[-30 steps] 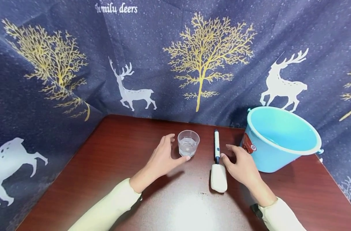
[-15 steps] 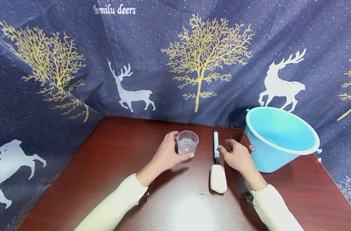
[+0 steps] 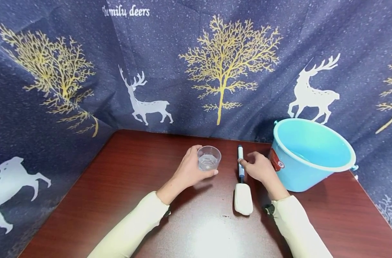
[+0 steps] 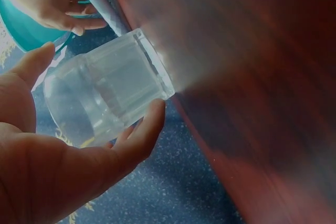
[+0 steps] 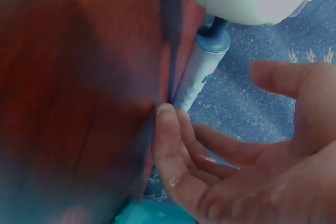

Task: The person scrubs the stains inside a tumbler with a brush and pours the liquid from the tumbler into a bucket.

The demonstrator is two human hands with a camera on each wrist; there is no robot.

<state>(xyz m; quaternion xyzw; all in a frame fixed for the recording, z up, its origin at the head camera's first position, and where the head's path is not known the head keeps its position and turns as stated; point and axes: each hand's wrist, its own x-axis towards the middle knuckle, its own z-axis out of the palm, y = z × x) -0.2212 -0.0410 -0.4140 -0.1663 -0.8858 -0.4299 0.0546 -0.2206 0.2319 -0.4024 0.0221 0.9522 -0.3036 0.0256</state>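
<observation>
A clear drinking glass [image 3: 209, 158] with some water in it stands on the table. My left hand [image 3: 193, 167] curves around its left and near sides; in the left wrist view, a finger lies against the glass [image 4: 113, 87] while the thumb is apart from it. To the right lies what looks like a sponge cup brush [image 3: 243, 199], white head toward me, its pale blue-and-white handle [image 5: 197, 69] pointing away. My right hand [image 3: 259, 167] is beside that handle, fingertips close against it and thumb apart in the right wrist view. Whether they touch is unclear.
A light blue bucket [image 3: 311, 179] stands at the right, just beyond my right hand. The dark red wooden table [image 3: 134, 168] ends at a blue cloth [image 3: 183, 71] printed with deer and trees.
My left hand has moved right and come around the glass. The right hand has moved left and forward to the brush handle. Glass, brush and bucket keep their places.
</observation>
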